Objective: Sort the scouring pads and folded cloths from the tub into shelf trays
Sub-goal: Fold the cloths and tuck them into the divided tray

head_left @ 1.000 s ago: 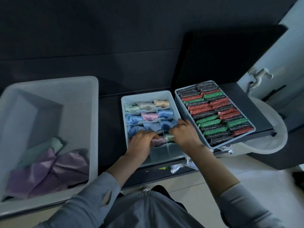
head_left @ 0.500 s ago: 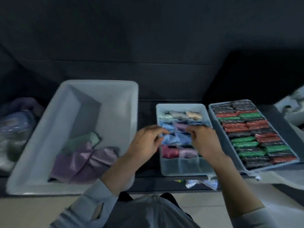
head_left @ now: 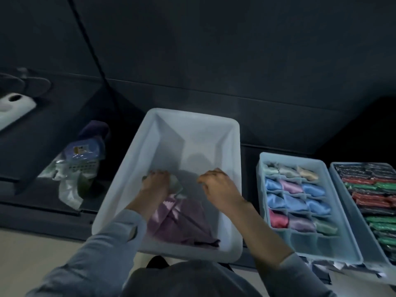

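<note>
Both hands have been moved from the divided tray (head_left: pixel 308 257) into the tub (head_left: pixel 188 125), where the left hand (head_left: pixel 155 185) is closed on a pale green cloth (head_left: pixel 176 185) above the purple cloths (head_left: pixel 182 224) and the right hand (head_left: pixel 218 187) is curled with nothing visibly gripped, so a purple cloth could be dragged up if layers cling.

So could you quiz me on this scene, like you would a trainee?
1. True or false: both hands are inside the white tub.
2. Which row of the divided cloth tray has free compartments: A nearest the person, B farthest, C middle?
3. What colour are most cloths left in the tub?

Key
1. True: the left hand rests on a pale green cloth; the right hand is beside it.
2. A.
3. Purple; the purple cloths lie at the near end.
</note>
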Demonstrator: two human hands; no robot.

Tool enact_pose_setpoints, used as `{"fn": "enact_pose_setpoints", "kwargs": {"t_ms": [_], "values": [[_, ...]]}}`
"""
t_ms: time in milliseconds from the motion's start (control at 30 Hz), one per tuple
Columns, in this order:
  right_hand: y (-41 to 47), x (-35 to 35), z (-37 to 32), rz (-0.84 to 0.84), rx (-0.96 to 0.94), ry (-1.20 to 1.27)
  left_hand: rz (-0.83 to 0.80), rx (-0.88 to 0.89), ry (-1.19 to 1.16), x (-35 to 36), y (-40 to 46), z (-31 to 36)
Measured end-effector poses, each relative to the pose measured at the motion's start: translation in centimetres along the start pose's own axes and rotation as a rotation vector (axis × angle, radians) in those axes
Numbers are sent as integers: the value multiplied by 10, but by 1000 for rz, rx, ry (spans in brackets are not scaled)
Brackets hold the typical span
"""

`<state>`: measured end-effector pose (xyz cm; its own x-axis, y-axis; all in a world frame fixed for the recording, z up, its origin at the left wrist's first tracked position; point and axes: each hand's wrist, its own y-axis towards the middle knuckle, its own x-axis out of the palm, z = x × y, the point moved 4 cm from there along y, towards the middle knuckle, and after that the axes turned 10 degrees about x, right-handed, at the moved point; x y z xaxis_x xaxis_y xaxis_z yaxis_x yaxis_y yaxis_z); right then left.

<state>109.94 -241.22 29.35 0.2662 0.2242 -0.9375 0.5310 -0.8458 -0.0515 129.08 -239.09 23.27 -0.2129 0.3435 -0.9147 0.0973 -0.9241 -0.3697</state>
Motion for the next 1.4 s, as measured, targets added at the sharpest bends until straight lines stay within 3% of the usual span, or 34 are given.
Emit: {"fn": "enact_pose_setpoints", "kwargs": {"t_ms": [100, 167, 267, 333, 400, 600, 800, 933, 1167, 1300, 1400], "values": [[-1, 3, 0, -72, 121, -5, 61, 38, -48, -11, 4, 5], [3, -5, 1, -25, 179, 76, 165, 156, -249, -29, 3, 11], [9, -19, 6, -60, 335, 503, 259, 279, -719, -67, -9, 23], [14, -33, 6, -85, 372, 766, 200, 378, -1008, -94, -18, 39], [18, -55, 6, -23, 336, 910, 158, 458, -1128, -120, -23, 51], [23, -129, 2, 70, 277, 1158, 238, 617, -1207, -183, -25, 64], [23, -178, -8, 150, 106, 1084, 398, 726, -1141, -216, -35, 80], [26, -193, -9, 190, 112, 1020, 447, 741, -1101, -225, -39, 83], [26, -191, -6, 127, 107, 1122, 361, 812, -1013, -234, -46, 90], [20, -198, -12, 122, -3, 989, 356, 821, -1033, -236, -49, 94], [17, -204, -13, 178, 17, 1002, 325, 805, -998, -236, -50, 90]]}}
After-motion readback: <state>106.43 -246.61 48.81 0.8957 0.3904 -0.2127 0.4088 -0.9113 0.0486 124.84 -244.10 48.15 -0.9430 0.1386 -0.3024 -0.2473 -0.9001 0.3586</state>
